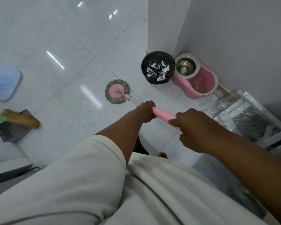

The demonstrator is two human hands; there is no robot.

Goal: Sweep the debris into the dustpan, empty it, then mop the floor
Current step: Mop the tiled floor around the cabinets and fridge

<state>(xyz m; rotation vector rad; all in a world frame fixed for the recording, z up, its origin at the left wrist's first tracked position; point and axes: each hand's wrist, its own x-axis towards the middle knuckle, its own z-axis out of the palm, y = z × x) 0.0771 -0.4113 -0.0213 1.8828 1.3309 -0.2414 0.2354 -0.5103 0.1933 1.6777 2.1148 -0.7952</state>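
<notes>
Floor [71, 46] tiles are wide and shiny, so push the mop [117, 93] in long, slow lines with its round head flat. Left hand [145, 111] and right hand [195, 127] each have a tight grip round its pink handle. Pink bucket [182, 85] and black bin [146, 62] stand close ahead; don't bump them. Dustpan [10, 130] and broom [21, 119] lie far left.

Open tiled floor [68, 46] stretches far and left of the mop head [117, 93]; to its right, bin [146, 62] and bucket [199, 88] stand side by side against the wall [234, 30]; broom [21, 119] and dustpan [11, 130] block the near left
</notes>
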